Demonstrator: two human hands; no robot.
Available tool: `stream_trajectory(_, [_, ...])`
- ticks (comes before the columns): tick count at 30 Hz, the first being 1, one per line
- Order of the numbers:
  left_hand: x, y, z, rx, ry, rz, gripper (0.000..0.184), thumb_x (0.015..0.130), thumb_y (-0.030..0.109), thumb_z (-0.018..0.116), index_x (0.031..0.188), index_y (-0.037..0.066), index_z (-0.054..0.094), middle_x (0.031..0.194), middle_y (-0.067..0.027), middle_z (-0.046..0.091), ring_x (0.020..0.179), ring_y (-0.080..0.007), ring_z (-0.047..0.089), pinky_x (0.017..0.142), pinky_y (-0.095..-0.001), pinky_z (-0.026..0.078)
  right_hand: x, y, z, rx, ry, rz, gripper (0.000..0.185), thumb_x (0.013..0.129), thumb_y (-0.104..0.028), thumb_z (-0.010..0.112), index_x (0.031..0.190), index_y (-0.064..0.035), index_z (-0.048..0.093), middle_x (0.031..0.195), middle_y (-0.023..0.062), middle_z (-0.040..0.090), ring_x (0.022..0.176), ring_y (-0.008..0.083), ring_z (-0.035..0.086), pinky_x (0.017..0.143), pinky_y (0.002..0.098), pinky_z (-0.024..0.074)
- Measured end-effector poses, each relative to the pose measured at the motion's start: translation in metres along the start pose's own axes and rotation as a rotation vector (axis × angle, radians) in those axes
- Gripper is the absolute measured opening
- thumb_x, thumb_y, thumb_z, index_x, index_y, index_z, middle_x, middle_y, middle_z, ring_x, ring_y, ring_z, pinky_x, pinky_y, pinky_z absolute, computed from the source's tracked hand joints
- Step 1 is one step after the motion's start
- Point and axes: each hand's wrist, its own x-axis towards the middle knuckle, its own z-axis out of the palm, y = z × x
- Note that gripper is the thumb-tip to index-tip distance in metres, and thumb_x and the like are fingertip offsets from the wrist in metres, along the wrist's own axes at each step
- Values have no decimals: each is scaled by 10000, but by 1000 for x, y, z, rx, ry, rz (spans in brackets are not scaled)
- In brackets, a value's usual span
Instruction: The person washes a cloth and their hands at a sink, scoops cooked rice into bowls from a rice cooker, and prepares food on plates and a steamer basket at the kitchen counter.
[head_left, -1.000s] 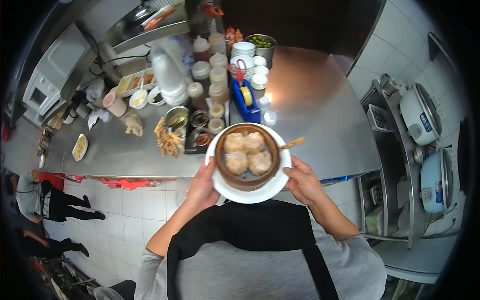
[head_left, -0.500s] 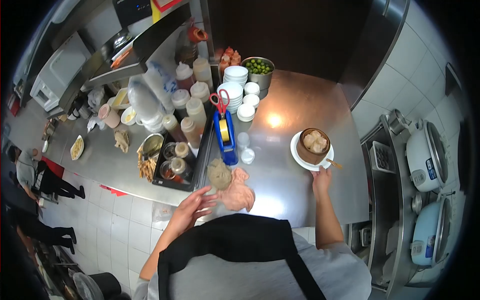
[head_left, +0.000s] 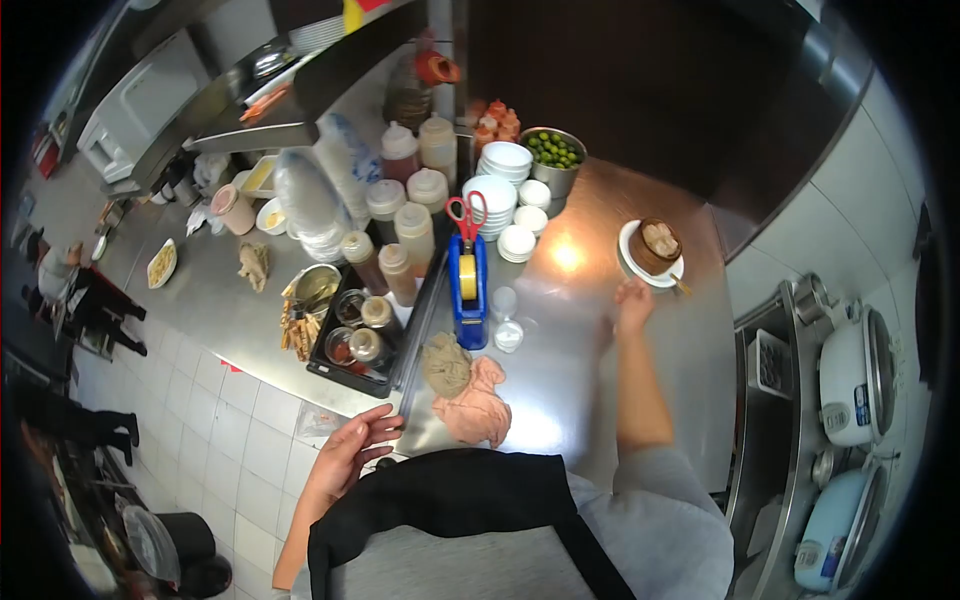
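Observation:
A round bamboo steamer (head_left: 655, 262) with pale dumplings (head_left: 660, 239) rests on a white plate (head_left: 634, 262) at the right side of the steel counter. My right hand (head_left: 633, 303) is just in front of the plate, its fingers blurred; whether it touches the rim is unclear. Over the counter's front edge, my left hand (head_left: 358, 447) is empty with its fingers apart. Nearest to it lie a pink cloth (head_left: 478, 408) and a grey-brown cloth (head_left: 447, 365). Behind them stands a blue tape dispenser (head_left: 470, 310) with red scissors (head_left: 467, 215).
A black tray (head_left: 345, 375) holds sauce bottles and jars. Stacked white bowls (head_left: 490, 200) and a pot of green fruit (head_left: 555, 155) stand behind. At the right are shelves and rice cookers (head_left: 848, 385). Two people (head_left: 85, 290) stand at the far left.
The steamer and plate have moved from in front of me to the counter's right side. My left hand has let go of the plate. My right arm has reached farther out.

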Motion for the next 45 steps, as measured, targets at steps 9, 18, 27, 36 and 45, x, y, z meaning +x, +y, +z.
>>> stream_trajectory(9, [-25,45,-72,203,-326,158,458,936,318,434,1264,-2,446,1154,-142,568,1097,-207,530,942,-321,400,-291,-54,67,-772,-1077,-761,326,721,-130,572,1020,0,590,1088,173,565,1066,356,510,899,425,396])
stream_trajectory(18, [18,263,-113,1379,82,1277,512,793,178,620,1262,58,454,1283,-143,471,1176,-318,444,969,-394,365,-321,-24,68,-875,-773,-668,155,696,-16,568,835,-31,634,918,107,621,866,284,560,801,386,449])
stream_trajectory(27, [176,408,-92,1866,611,1116,702,857,509,446,1342,20,306,1374,-167,348,1304,-317,276,1010,-420,311,-341,-68,100,-1083,-531,-808,260,693,-103,584,948,-65,614,1032,93,565,994,295,491,867,411,354])
stream_trajectory(36, [106,344,-88,1492,-98,1863,214,716,214,616,865,70,564,1201,-122,508,1156,-292,451,934,-416,391,-245,-377,333,-465,-601,-1288,165,758,81,499,868,13,602,827,137,584,762,252,558,691,319,451])
stream_trajectory(45, [21,247,-223,1450,-310,1607,166,725,155,617,856,72,558,1164,-106,530,1123,-282,485,913,-400,411,-115,-478,624,-238,-647,-939,336,775,-189,672,1089,-74,631,991,24,628,959,122,532,899,255,349])
